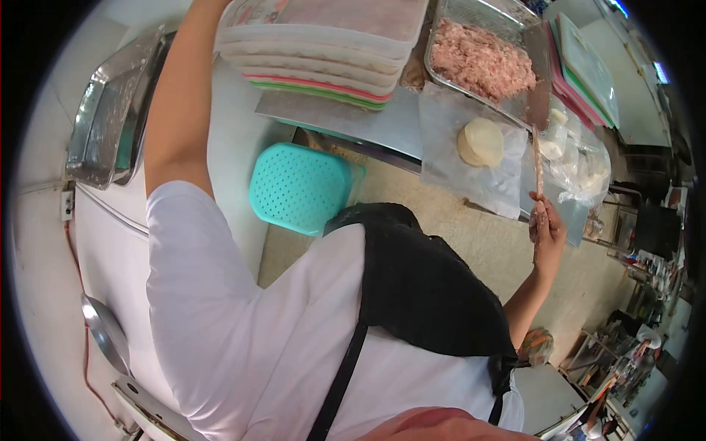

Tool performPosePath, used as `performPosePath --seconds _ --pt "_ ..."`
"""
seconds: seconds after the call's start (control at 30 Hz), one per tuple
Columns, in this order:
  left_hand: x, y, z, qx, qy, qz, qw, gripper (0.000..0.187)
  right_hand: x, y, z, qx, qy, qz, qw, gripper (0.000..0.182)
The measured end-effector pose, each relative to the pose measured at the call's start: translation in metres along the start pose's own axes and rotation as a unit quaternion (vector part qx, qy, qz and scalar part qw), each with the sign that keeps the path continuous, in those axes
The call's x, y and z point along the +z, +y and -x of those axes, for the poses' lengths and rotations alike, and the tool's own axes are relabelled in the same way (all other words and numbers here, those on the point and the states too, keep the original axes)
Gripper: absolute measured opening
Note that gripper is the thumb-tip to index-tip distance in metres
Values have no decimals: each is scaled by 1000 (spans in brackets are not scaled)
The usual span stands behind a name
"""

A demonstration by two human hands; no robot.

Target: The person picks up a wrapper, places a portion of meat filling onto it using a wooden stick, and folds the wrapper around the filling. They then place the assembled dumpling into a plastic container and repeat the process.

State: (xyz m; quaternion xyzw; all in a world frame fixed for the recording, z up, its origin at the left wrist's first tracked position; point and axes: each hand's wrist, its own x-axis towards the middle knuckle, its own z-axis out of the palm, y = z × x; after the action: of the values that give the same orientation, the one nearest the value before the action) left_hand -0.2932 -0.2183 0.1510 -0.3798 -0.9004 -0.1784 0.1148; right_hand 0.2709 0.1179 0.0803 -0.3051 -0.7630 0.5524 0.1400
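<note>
My right hand is closed around the lower end of a thin flat stick, which looks smeared and points up toward the meat tray. Minced pink meat fills much of a metal tray. Just left of the stick, a stack of round dough wrappers lies on a clear plastic sheet. My left arm reaches up past the frame's top edge beside stacked lidded plastic containers, so the hand itself is out of sight.
A turquoise perforated basket sits below the steel table's edge. Plastic bags with pale contents lie right of the sheet. Coloured lids or trays stand at upper right. Metal pans are at far left.
</note>
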Motion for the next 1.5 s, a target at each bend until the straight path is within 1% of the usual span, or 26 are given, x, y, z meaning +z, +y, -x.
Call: performPosePath --seconds 0.07,0.13,0.23,0.3,0.33,0.37,0.43,0.47,0.5,0.57,0.63,0.73,0.8,0.83,0.9,0.93,1.0,1.03,1.07,1.2,1.23,1.27,1.37,1.4,1.47,1.5 --pt "3 -6 -1 18 -7 -27 999 57 -1 -1 6 13 7 9 1000 31" --pt "4 6 1 56 -32 -43 997 53 -3 -6 3 24 8 35 999 29" --pt "-17 65 19 23 -32 4 999 52 -11 -3 -15 -31 -3 114 993 29" --pt "-25 104 35 112 22 -10 993 51 -26 2 -39 -47 -23 174 983 28" --pt "-29 134 49 108 40 64 991 50 -32 4 -53 -55 -35 203 977 28" --pt "-28 170 65 102 57 138 984 50 -35 2 -67 -101 -12 290 952 27" --pt "-14 237 94 126 63 276 951 42 -40 -3 -97 -186 12 439 879 29" --pt "3 252 103 142 18 328 934 37 -43 -6 -111 -225 11 498 837 32" --pt "22 266 112 157 -26 378 912 32 -42 -14 -123 -225 -4 530 817 35" --pt "61 297 120 175 -65 407 894 30 -40 -30 -144 -228 -30 583 779 39" --pt "113 316 128 119 -92 451 880 29 -39 -41 -168 -235 -47 625 743 38" --pt "168 350 136 79 -136 436 886 33 -40 -35 -218 -324 -29 641 695 33" --pt "196 372 141 41 -167 456 873 35 -31 -33 -241 -340 -17 647 682 27" --pt "213 377 145 76 -106 389 912 34 -25 -32 -248 -348 -13 649 676 24" --pt "241 383 148 143 13 239 960 33 -11 3 -258 -441 -35 601 666 19" --pt "242 384 147 123 -14 253 959 30 -4 11 -255 -483 -45 573 661 17" --pt "242 383 143 85 -66 284 953 26 -4 9 -237 -451 -108 594 658 20" --pt "237 385 143 67 -68 319 943 23 -8 3 -226 -436 -140 603 653 21" --pt "230 385 144 50 -70 354 931 19 -17 -2 -224 -420 -143 607 659 20" --pt "227 383 151 -24 -54 454 889 16 -49 -28 -248 -371 -132 614 684 17" --pt "227 386 150 -39 -40 445 894 15 -52 -31 -259 -363 -124 613 690 17" --pt "226 390 149 -53 -26 435 898 15 -50 -18 -270 -429 -99 571 693 19" --pt "228 399 146 -113 28 442 889 15 -21 31 -259 -508 -163 558 636 20" --pt "230 401 144 -137 47 451 881 15 -28 29 -256 -508 -155 548 646 19" --pt "227 396 141 -203 32 467 860 16 -45 20 -253 -509 -149 525 666 19" --pt "227 393 141 -237 21 474 848 17 -53 7 -254 -457 -160 557 675 19"
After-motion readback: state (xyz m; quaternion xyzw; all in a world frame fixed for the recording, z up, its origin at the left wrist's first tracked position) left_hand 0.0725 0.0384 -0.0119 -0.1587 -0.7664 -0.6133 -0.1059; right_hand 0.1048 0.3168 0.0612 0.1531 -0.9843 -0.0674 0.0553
